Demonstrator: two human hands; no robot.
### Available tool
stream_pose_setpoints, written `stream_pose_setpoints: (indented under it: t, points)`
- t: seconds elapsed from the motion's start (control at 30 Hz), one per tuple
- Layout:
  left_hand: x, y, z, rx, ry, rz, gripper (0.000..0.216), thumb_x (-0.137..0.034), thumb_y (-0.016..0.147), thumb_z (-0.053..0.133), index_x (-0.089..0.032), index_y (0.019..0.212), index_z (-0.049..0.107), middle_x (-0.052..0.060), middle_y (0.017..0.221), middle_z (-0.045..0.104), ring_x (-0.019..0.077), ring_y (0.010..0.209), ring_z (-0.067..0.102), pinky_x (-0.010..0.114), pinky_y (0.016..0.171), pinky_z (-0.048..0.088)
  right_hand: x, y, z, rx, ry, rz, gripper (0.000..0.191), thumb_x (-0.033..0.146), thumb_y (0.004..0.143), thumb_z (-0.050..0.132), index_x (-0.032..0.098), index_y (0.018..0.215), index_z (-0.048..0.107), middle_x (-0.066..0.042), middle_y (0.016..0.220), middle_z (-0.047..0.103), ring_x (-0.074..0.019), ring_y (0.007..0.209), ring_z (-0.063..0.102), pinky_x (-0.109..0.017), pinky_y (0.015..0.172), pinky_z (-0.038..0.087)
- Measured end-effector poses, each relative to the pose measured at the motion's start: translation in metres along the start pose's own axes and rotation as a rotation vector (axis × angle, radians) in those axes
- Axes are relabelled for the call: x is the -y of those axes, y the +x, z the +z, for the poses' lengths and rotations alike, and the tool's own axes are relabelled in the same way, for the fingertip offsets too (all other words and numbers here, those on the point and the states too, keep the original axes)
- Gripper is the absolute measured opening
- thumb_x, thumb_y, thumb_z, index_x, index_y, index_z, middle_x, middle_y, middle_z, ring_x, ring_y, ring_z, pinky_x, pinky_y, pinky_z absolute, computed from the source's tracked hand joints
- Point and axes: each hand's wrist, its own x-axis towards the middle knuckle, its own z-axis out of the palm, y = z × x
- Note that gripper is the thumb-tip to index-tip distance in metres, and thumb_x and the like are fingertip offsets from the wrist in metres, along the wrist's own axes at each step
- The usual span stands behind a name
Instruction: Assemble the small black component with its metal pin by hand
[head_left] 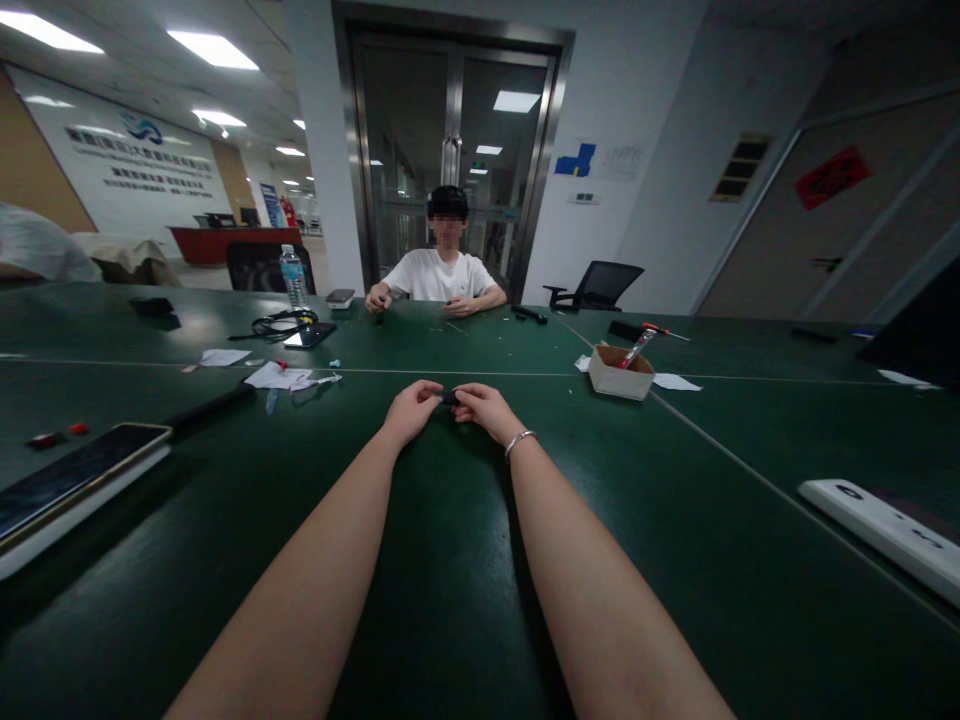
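Note:
My left hand (412,408) and my right hand (486,408) meet over the dark green table (450,560), both arms stretched forward. Between their fingertips they pinch a small black object (450,398), too small to name. Both hands have fingers curled closed around it. A thin bracelet (519,441) circles my right wrist.
A small cardboard box (620,372) with a red-handled tool stands to the right. Papers (277,377) lie to the left. A phone on a white slab (67,475) lies at the left edge, a white device (885,525) at the right. A person in a white shirt (439,275) sits opposite, near a water bottle (293,277).

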Motion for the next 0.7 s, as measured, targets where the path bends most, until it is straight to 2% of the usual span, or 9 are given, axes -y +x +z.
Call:
stream_pose_setpoints:
  t: [0.17,0.37,0.5,0.7]
  points:
    - [0.0004,-0.0008,-0.0002,-0.010,-0.031,0.048,0.029,-0.025,0.074,0.064,-0.020,0.102,0.068,0.007,0.097,0.068,0.0170,0.088,0.063,0.033,0.083,0.049,-0.0006,0.0007,0.0000,-0.003,0.019,0.005,0.004,0.011,0.086,0.062,0.011,0.090,0.061,-0.002,0.056,0.064,-0.0091,0.048,0.061,-0.019,0.050,0.056]
    - [-0.0024,-0.0032,-0.0009,-0.018,-0.035,0.054,0.031,-0.028,0.074,0.066,-0.020,0.104,0.067,0.007,0.099,0.068,0.0168,0.086,0.063,0.033,0.083,0.050,0.0006,-0.0001,-0.0008,-0.019,0.038,0.014,0.006,0.011,0.084,0.064,0.011,0.090,0.061,-0.003,0.061,0.065,-0.0096,0.050,0.062,-0.021,0.052,0.056]
    - [-0.0013,-0.0024,-0.0004,-0.006,-0.019,0.025,0.031,-0.035,0.076,0.064,-0.020,0.103,0.068,0.007,0.100,0.068,0.0154,0.078,0.063,0.031,0.077,0.050,0.0020,-0.0022,-0.0011,-0.021,0.066,0.021,0.004,0.009,0.085,0.060,0.011,0.089,0.061,-0.003,0.061,0.064,-0.0099,0.051,0.062,-0.021,0.052,0.056]
    - [-0.0044,-0.0033,0.0000,0.028,-0.047,0.007,0.031,-0.042,0.081,0.055,-0.018,0.098,0.067,0.005,0.087,0.069,0.0134,0.069,0.061,0.027,0.069,0.049,0.0026,-0.0043,-0.0019,0.007,0.097,0.000,0.009,0.010,0.082,0.065,0.012,0.090,0.062,-0.003,0.061,0.065,-0.0107,0.053,0.062,-0.023,0.054,0.057]
